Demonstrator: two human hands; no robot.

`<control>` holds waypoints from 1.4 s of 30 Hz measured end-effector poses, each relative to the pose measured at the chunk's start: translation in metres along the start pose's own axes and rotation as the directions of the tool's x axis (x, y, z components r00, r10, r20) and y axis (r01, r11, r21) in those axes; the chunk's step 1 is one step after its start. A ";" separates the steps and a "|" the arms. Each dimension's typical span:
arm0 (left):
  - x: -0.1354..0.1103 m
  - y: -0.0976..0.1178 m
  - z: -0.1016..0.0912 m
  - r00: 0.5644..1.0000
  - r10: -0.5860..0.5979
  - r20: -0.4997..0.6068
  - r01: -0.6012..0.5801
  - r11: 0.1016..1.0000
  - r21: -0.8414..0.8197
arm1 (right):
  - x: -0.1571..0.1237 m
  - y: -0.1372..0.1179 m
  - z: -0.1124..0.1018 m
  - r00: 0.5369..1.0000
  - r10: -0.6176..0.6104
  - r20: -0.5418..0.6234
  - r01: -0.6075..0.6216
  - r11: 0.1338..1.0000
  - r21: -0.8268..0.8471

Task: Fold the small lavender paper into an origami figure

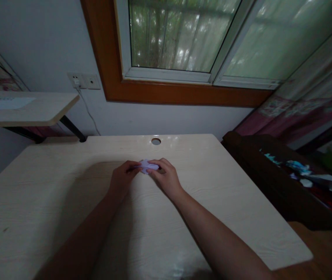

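A small piece of folded purple paper [147, 166] is between my two hands over the pale wooden table [212, 186]. My left hand [124, 175] pinches its left end, thumb and fingers pressed together. On the opposite side, my right hand [166, 175] grips the right end between thumb and fingers. Parts of the paper are hidden by the fingertips, and its exact folded shape is too small to make out.
Behind the table's far edge is a wall with a power socket [83, 81] and a plugged-in white cable. A raised shelf [37, 112] stands at the left. At the right, a dark wooden cabinet [253, 155] holds assorted items. A round cable hole [156, 141] lies beyond my hands.
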State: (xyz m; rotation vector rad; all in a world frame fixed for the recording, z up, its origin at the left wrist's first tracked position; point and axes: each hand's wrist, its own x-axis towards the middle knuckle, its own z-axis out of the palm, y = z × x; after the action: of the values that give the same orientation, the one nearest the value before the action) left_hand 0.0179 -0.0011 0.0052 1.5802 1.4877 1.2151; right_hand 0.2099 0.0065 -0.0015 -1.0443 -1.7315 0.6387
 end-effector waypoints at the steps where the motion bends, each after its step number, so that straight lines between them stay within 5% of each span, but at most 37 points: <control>1: -0.001 0.001 0.000 1.000 0.007 0.002 -0.007 1.000 0.005 | 0.000 0.000 0.000 1.000 0.001 -0.004 -0.001 1.000 -0.007; 12: 0.003 -0.011 -0.001 0.980 0.200 0.000 -0.200 0.978 -0.062 | 0.000 0.001 0.004 0.993 -0.049 -0.104 0.043 0.997 -0.057; 18: 0.007 -0.012 -0.001 0.936 0.348 -0.051 -0.351 0.935 -0.048 | 0.000 0.001 0.003 0.985 -0.173 -0.002 0.172 0.981 -0.086; 34: 0.005 -0.009 -0.002 0.981 0.192 0.018 -0.192 0.981 -0.044 | 0.001 -0.008 -0.006 0.983 -0.183 0.012 0.184 0.978 -0.096; 42: 0.004 -0.007 -0.002 0.969 0.245 0.021 -0.246 0.969 0.003 | 0.001 -0.004 -0.005 0.990 -0.117 -0.075 0.112 0.991 -0.071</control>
State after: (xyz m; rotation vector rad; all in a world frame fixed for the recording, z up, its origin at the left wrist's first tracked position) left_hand 0.0134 0.0032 -0.0002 1.8169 1.3120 1.3264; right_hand 0.2126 0.0051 0.0035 -0.9943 -1.7394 0.4642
